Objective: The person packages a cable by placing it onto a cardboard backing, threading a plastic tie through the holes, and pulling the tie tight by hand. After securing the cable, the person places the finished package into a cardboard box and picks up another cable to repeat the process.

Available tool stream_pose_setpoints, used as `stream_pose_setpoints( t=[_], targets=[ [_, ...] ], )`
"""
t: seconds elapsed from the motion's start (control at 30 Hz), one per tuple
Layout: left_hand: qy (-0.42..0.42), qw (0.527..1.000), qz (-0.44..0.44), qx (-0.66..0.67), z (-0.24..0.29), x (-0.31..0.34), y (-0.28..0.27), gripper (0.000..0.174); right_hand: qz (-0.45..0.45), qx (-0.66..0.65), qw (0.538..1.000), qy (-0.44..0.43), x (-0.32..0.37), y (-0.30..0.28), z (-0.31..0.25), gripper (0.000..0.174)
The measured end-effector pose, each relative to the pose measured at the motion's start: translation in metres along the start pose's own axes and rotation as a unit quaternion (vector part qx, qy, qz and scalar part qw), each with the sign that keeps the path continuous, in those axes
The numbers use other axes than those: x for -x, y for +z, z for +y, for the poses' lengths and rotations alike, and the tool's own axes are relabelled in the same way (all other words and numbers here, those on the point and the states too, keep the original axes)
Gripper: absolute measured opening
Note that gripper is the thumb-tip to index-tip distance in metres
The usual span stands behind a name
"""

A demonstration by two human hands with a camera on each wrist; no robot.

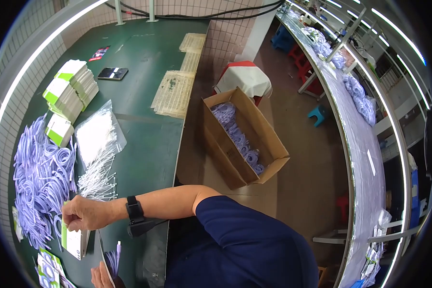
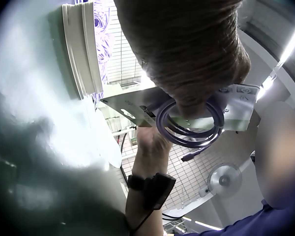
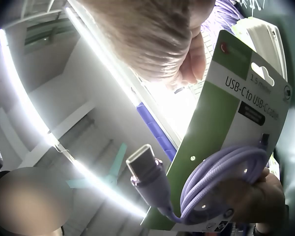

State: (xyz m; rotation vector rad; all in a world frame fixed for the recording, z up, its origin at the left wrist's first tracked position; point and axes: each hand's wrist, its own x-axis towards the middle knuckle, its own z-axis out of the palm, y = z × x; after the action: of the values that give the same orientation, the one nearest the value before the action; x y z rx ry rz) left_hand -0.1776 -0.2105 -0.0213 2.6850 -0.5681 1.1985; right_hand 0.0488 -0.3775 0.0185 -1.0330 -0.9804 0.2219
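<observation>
My left hand [image 1: 101, 276] grips a green-and-white packaging card printed "USB-C to USB-C cable" [image 3: 226, 88]. A lilac coiled cable [image 3: 221, 177] lies against the card's face, its metal USB-C plug sticking out. Part of that hand [image 3: 260, 196] shows behind the coil in the right wrist view. My right hand [image 1: 89, 213], a black band at its wrist, is over a stack of white-and-green cards [image 1: 74, 242]. Its fingers [image 3: 196, 61] are curled, close beside the held card's edge; I cannot tell whether they pinch anything.
A heap of lilac cables [image 1: 43, 177] covers the table's left side. White cable ties [image 1: 98, 177] spill from a clear bag [image 1: 98, 132]. Stacked cards [image 1: 72, 89] and a phone [image 1: 113, 73] lie farther back. A carton [image 1: 273, 168] of cables stands beyond the table edge.
</observation>
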Motion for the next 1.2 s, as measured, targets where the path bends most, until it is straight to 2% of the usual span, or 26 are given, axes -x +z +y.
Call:
stream_pose_setpoints(
  t=[0.07,0.1,0.17,0.23,0.3,0.37,0.4,0.47,0.53,0.57,0.8,0.87,1.0,1.07,1.1,1.2],
  targets=[
    [-0.036,0.999,-0.034,-0.022,0.0,0.011,-0.012,0.027,-0.021,-0.022,0.999,0.014,0.0,0.007,-0.003,0.015],
    [-0.046,0.998,-0.034,-0.032,0.001,0.011,-0.015,0.027,-0.028,0.0,0.999,-0.025,-0.002,0.009,-0.005,0.014],
    [-0.002,0.999,0.003,0.047,-0.003,0.006,-0.016,0.028,-0.041,0.036,0.993,-0.106,-0.008,0.013,-0.009,0.013],
    [-0.025,0.999,-0.04,0.025,0.03,-0.036,-0.035,0.032,-0.054,0.018,0.996,-0.067,-0.009,0.018,-0.028,0.012],
    [-0.074,0.995,-0.045,0.052,0.041,-0.049,-0.044,0.033,-0.075,0.029,0.997,-0.02,-0.009,0.025,-0.045,0.013],
    [-0.057,0.997,-0.041,0.037,0.042,-0.057,-0.048,0.037,-0.128,0.03,0.991,0.017,-0.01,0.027,-0.054,0.012],
    [-0.079,0.996,-0.035,0.0,0.041,-0.049,-0.051,0.037,-0.143,0.036,0.989,-0.001,-0.009,0.031,-0.053,0.011],
    [-0.026,0.999,-0.036,0.024,0.027,-0.042,-0.047,0.04,-0.177,0.043,0.983,-0.04,-0.015,0.036,-0.05,0.011],
    [-0.033,0.999,-0.035,0.007,0.025,-0.034,-0.049,0.039,-0.2,0.019,0.979,0.021,-0.016,0.04,-0.05,0.011],
    [-0.035,0.998,-0.048,0.013,0.026,-0.03,-0.049,0.039,-0.21,0.021,0.977,0.014,-0.015,0.042,-0.047,0.011],
    [-0.004,0.998,-0.055,0.032,0.016,-0.029,-0.041,0.038,-0.193,0.018,0.981,0.02,0.001,0.035,-0.037,0.013],
    [0.008,0.996,-0.083,0.04,0.015,-0.028,-0.048,0.038,-0.179,0.006,0.984,-0.015,0.006,0.033,-0.028,0.018],
    [0.006,0.999,-0.042,0.033,0.016,-0.027,-0.05,0.042,-0.183,0.005,0.981,-0.062,0.007,0.036,-0.039,0.024],
    [0.009,0.999,-0.027,0.038,0.018,-0.023,-0.048,0.045,-0.187,-0.009,0.978,-0.088,0.008,0.039,-0.044,0.02],
    [-0.008,0.998,-0.038,0.04,0.019,-0.02,-0.048,0.045,-0.188,-0.022,0.979,-0.073,0.008,0.039,-0.045,0.02],
    [0.022,0.999,-0.028,0.039,0.019,-0.023,-0.046,0.047,-0.213,0.017,0.972,-0.096,0.008,0.038,-0.05,0.018]
  ],
)
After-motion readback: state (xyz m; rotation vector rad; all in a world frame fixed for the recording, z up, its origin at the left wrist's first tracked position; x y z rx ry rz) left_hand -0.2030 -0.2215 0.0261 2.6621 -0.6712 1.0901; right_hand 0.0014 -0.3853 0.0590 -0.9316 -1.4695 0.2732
